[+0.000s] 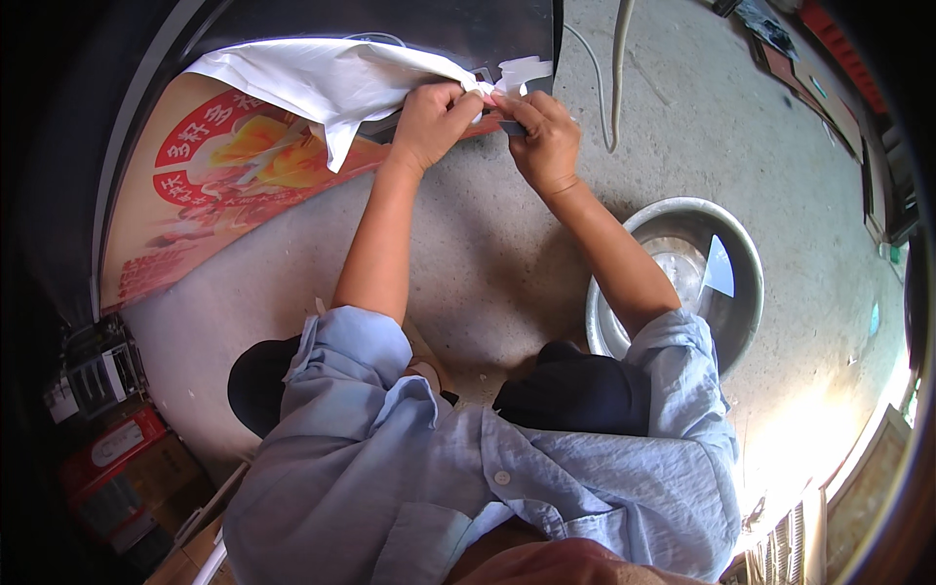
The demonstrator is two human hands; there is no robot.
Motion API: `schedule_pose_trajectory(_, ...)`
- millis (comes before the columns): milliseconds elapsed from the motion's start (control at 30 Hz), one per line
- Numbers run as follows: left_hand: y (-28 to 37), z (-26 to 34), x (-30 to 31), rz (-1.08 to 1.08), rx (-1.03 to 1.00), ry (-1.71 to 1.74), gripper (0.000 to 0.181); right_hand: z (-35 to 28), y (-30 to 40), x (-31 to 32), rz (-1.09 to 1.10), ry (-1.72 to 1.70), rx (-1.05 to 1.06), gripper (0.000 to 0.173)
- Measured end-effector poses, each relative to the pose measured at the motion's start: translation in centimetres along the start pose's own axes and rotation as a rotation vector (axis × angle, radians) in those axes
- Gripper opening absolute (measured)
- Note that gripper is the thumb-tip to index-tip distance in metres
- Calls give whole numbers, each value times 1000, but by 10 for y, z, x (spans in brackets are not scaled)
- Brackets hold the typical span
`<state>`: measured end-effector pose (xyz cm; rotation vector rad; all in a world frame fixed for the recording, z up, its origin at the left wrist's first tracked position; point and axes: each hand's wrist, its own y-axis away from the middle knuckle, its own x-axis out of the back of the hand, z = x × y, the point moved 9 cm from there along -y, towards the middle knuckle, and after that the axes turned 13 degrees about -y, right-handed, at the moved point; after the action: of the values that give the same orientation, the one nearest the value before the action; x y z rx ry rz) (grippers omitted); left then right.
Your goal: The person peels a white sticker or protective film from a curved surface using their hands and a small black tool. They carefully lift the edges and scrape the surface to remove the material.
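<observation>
A printed adhesive film [241, 157] with red and yellow graphics and writing covers part of a black panel [482, 29]. Its upper part is peeled away and folded over, showing the white backing [314, 73]. My left hand [431, 121] pinches the bunched right end of this peeled flap. Close beside it, my right hand [545, 135] has its thumb and index finger at the torn edge. A small flat grey piece [512, 128], partly hidden by the fingers, is held in that hand. A ragged white scrap [523, 71] still clings near the panel's right corner.
To my right, a round metal basin [757, 292] stands on the concrete floor [497, 278], partly behind my right forearm. A pale hose [620, 73] and a thin cable run down beyond the panel. Red boxes [117, 446] lie at lower left; boards [819, 102] lean at far right.
</observation>
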<state>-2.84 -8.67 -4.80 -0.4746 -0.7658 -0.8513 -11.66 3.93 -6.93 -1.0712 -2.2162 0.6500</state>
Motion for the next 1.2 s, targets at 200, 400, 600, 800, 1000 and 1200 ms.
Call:
schedule_pose_trajectory(200,6,8,3,127,296,-187,57,4,16,-1,36,-67,38,47)
schedule_pose_trajectory(400,-1,-2,-4,260,238,-259,44,36,16,10,145,-364,-502,15)
schedule_pose_trajectory(600,-5,-2,-7,217,145,-257,38,50,-8,22,120,-7,-475,51)
schedule_pose_trajectory(800,-5,-6,-8,243,124,-246,38,56,-10,15,11,-47,-597,33)
schedule_pose_trajectory(1000,-4,-6,-8,261,120,-256,39,59,-7,13,-34,-169,-711,27)
schedule_pose_trajectory(1200,-6,-8,-8,259,136,-253,40,58,-9,10,-93,-95,-615,25)
